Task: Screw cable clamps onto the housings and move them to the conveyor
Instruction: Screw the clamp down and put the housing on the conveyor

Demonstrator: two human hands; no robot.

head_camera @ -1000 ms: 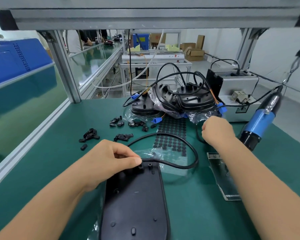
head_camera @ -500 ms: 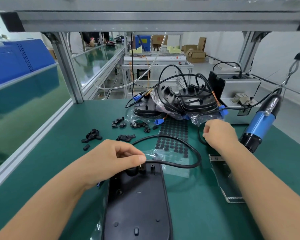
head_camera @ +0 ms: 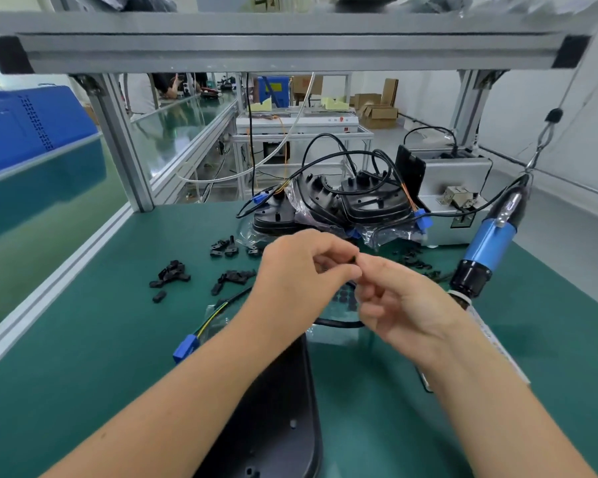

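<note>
Black small part, likely a cable clamp (head_camera: 354,259), pinched between left hand (head_camera: 297,274) fingertips and right hand (head_camera: 399,305) fingertips, raised above the bench; part mostly hidden, blurred. Both hands curled onto it. Housing (head_camera: 280,408) flat on green mat (head_camera: 83,339) below the forearms, cable (head_camera: 339,323) looping off its far end. Changed from a second ago: left let go of cable at housing, right came back from the far pile. Means clamp fetched, seating and screwing not yet done. Blue screwdriver (head_camera: 487,243) hanging right, untouched. Loose clamps (head_camera: 170,276) scattered left.
</note>
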